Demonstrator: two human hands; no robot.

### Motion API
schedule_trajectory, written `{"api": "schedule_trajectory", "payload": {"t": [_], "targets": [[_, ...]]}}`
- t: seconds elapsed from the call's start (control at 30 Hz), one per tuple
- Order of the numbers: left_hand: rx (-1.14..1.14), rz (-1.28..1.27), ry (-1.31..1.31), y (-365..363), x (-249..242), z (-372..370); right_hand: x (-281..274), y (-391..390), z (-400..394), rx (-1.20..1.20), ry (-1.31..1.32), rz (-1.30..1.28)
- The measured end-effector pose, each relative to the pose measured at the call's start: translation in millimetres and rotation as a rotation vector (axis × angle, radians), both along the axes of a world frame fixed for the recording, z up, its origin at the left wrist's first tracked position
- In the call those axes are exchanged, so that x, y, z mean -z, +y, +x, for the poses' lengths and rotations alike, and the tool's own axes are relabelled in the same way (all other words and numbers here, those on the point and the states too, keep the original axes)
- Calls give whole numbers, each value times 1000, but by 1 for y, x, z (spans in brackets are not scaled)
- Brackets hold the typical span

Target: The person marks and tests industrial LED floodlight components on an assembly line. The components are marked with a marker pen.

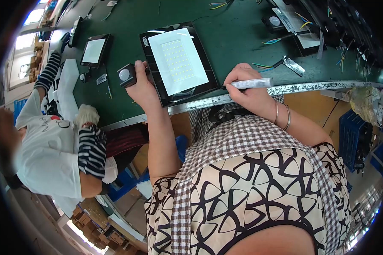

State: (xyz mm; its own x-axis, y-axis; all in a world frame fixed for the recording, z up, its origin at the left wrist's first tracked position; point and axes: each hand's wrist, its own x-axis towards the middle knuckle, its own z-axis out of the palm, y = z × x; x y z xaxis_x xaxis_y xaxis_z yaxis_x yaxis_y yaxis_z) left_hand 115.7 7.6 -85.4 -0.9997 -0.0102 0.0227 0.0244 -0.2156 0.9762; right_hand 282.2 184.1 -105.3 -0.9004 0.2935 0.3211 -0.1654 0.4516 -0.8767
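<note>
A black LED floodlight (178, 63) with a white panel of several small LEDs lies tilted at the near edge of the green table. My left hand (144, 89) is closed at its left side, its thumb by the black motion sensor (126, 75) that sticks out there. My right hand (252, 95) is closed around a clear-and-white marker pen (256, 83). The pen's tip end points left toward the floodlight's lower right corner. Whether it touches the housing cannot be made out.
Another floodlight (94, 51) lies to the left on the green table (127, 38). More dark floodlights with loose coloured wires (272, 41) are crowded at the right. A co-worker (51, 148) in striped sleeves sits at the left. A blue crate (352, 138) stands below the table at right.
</note>
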Motion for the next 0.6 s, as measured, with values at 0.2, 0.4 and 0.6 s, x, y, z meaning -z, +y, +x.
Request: {"api": "schedule_trajectory", "payload": {"t": [0.2,0.4,0.6], "targets": [[-20,-1,-14,1,3,-1,2,-1,0,82,8,-66],[0,35,9,4,3,3,-21,-8,-7,-47,12,-116],[-15,14,7,4,2,3,-31,-25,-25,-146,77,-56]]}}
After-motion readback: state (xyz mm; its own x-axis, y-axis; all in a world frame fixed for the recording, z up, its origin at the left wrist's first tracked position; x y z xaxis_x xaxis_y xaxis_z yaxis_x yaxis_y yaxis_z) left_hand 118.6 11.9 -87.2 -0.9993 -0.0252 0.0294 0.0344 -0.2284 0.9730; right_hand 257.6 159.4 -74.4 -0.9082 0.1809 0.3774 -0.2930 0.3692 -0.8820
